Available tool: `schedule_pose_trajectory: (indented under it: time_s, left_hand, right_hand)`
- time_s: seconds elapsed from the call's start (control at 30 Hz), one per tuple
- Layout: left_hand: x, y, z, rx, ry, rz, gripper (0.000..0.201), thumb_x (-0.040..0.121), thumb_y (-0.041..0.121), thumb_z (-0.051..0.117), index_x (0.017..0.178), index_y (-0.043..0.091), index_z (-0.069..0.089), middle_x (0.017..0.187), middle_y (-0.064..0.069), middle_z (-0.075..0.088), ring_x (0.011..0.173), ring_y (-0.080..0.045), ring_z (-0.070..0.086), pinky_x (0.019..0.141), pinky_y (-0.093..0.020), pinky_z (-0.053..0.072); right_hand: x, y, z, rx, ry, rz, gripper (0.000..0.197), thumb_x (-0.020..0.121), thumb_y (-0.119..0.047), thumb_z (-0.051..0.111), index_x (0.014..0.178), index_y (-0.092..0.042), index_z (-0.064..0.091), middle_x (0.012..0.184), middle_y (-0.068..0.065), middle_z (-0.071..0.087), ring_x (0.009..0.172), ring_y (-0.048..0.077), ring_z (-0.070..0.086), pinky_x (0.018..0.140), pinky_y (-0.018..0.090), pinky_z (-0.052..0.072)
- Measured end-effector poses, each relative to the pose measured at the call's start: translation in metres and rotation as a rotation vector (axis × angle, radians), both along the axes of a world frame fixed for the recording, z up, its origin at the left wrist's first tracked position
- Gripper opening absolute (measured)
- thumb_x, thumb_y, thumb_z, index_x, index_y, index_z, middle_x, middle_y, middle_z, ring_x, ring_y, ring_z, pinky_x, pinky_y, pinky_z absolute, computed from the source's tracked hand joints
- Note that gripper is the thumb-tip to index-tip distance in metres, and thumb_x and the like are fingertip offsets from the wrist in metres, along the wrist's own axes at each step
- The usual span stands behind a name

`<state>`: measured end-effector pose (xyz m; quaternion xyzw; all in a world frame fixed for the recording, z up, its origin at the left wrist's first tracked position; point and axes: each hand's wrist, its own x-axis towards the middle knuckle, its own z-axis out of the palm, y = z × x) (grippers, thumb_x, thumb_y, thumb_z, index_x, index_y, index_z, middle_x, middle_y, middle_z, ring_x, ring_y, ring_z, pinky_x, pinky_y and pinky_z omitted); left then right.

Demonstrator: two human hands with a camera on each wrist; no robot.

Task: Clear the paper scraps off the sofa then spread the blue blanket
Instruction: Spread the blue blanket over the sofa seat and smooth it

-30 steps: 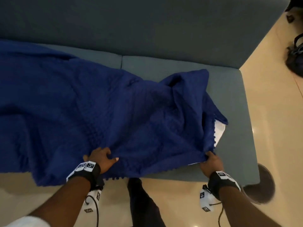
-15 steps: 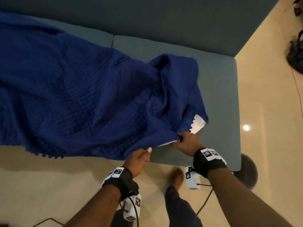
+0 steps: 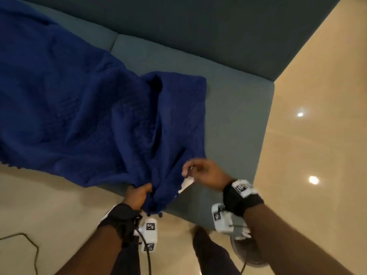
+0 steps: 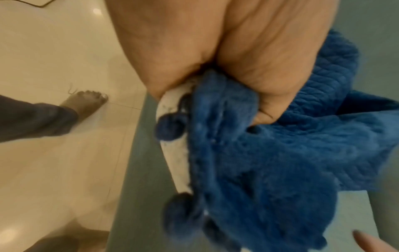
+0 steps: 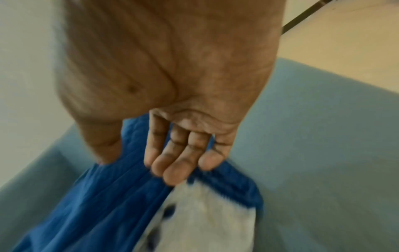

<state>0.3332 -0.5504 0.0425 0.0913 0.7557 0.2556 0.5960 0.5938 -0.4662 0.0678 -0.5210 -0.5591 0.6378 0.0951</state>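
Note:
The blue blanket (image 3: pixel 79 106) lies over the left and middle of the grey-green sofa seat (image 3: pixel 238 116), bunched toward the front edge. My left hand (image 3: pixel 139 193) grips the bunched front edge with curled fingers. The left wrist view shows the blanket (image 4: pixel 270 162), its white underside (image 4: pixel 172 153) and pom-poms in that fist (image 4: pixel 237 76). My right hand (image 3: pixel 198 170) hovers just right of it, over the turned-up white corner (image 3: pixel 186 183). In the right wrist view its fingers (image 5: pixel 172 158) lie fairly straight against the blanket (image 5: pixel 103 196). No paper scraps are in view.
The sofa backrest (image 3: pixel 198 26) runs along the top. Bare seat shows right of the blanket. Shiny beige floor surrounds the sofa end. A black cable (image 3: pixel 29 241) lies on the floor at left, and a dark round object (image 3: pixel 244 253) sits beneath my right arm. My bare foot (image 4: pixel 86 102) stands by the sofa front.
My left hand slid right along the front edge and took hold of the bunched blanket beside the right hand. The right hand loosened its grip on the corner.

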Motion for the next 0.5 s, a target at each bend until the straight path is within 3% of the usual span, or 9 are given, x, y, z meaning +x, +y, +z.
schedule_pose_trajectory:
  time_s: [0.07, 0.1, 0.13, 0.2, 0.27, 0.33, 0.4, 0.5]
  left_hand:
    - [0.009, -0.024, 0.004, -0.073, -0.187, 0.027, 0.048, 0.072, 0.018, 0.077, 0.115, -0.003, 0.067, 0.115, -0.027, 0.070, 0.107, -0.045, 0.066, 0.095, -0.061, 0.053]
    - [0.014, -0.036, 0.009, -0.084, -0.245, 0.052, 0.051, 0.074, 0.016, 0.075, 0.121, -0.002, 0.065, 0.118, -0.029, 0.068, 0.111, -0.049, 0.063, 0.097, -0.067, 0.049]
    - [0.018, -0.049, 0.011, -0.089, -0.246, 0.067, 0.045, 0.079, 0.011, 0.072, 0.122, -0.002, 0.064, 0.119, -0.032, 0.067, 0.111, -0.052, 0.062, 0.099, -0.068, 0.046]
    - [0.023, -0.073, 0.014, -0.129, -0.167, 0.070, 0.028, 0.084, 0.004, 0.069, 0.111, 0.001, 0.067, 0.113, -0.030, 0.069, 0.107, -0.048, 0.063, 0.100, -0.061, 0.046]
    - [0.018, -0.094, 0.014, -0.155, -0.043, 0.040, 0.038, 0.068, 0.014, 0.079, 0.105, 0.011, 0.069, 0.106, -0.020, 0.074, 0.103, -0.041, 0.066, 0.100, -0.058, 0.048]
    - [0.015, -0.102, 0.018, -0.186, 0.017, -0.032, 0.045, 0.058, 0.023, 0.076, 0.101, 0.018, 0.070, 0.099, -0.011, 0.077, 0.099, -0.036, 0.069, 0.098, -0.055, 0.051]
    - [0.005, -0.110, 0.017, -0.229, 0.097, -0.048, 0.042, 0.055, 0.026, 0.074, 0.096, 0.019, 0.071, 0.088, -0.004, 0.079, 0.093, -0.033, 0.071, 0.094, -0.051, 0.054]
    - [-0.006, -0.114, 0.010, -0.238, 0.150, -0.133, 0.057, 0.045, 0.040, 0.075, 0.098, 0.020, 0.071, 0.092, -0.003, 0.079, 0.092, -0.030, 0.072, 0.092, -0.050, 0.055]
  right_hand:
    - [0.034, 0.042, -0.005, 0.049, -0.036, -0.258, 0.016, 0.091, -0.028, 0.078, 0.098, -0.016, 0.070, 0.082, 0.001, 0.069, 0.069, 0.002, 0.060, 0.077, 0.023, 0.050]
    - [0.043, 0.064, -0.007, 0.095, -0.060, -0.347, 0.015, 0.093, -0.024, 0.076, 0.099, -0.013, 0.068, 0.082, 0.000, 0.067, 0.067, -0.005, 0.059, 0.077, 0.016, 0.048]
    - [0.047, 0.087, -0.013, 0.113, -0.058, -0.410, 0.015, 0.095, -0.022, 0.074, 0.101, -0.011, 0.065, 0.083, -0.002, 0.066, 0.067, -0.010, 0.058, 0.077, 0.012, 0.046]
    - [0.043, 0.130, -0.026, 0.064, 0.008, -0.508, 0.024, 0.093, -0.033, 0.076, 0.102, -0.015, 0.063, 0.091, -0.003, 0.066, 0.078, -0.005, 0.060, 0.083, 0.017, 0.046]
    - [0.022, 0.161, -0.043, -0.032, 0.055, -0.532, 0.045, 0.081, -0.059, 0.077, 0.104, -0.024, 0.060, 0.101, -0.009, 0.066, 0.090, 0.002, 0.061, 0.087, 0.026, 0.047]
    - [0.009, 0.178, -0.051, -0.116, 0.089, -0.544, 0.067, 0.072, -0.076, 0.074, 0.114, -0.026, 0.062, 0.111, -0.016, 0.070, 0.100, 0.005, 0.067, 0.094, 0.036, 0.052]
    - [-0.013, 0.183, -0.059, -0.176, 0.178, -0.525, 0.066, 0.075, -0.077, 0.073, 0.123, -0.031, 0.067, 0.118, -0.013, 0.074, 0.108, 0.012, 0.071, 0.092, 0.042, 0.057]
    - [-0.034, 0.179, -0.067, -0.320, 0.388, -0.449, 0.057, 0.088, -0.054, 0.075, 0.134, -0.022, 0.067, 0.131, 0.001, 0.072, 0.120, 0.021, 0.069, 0.101, 0.043, 0.056]
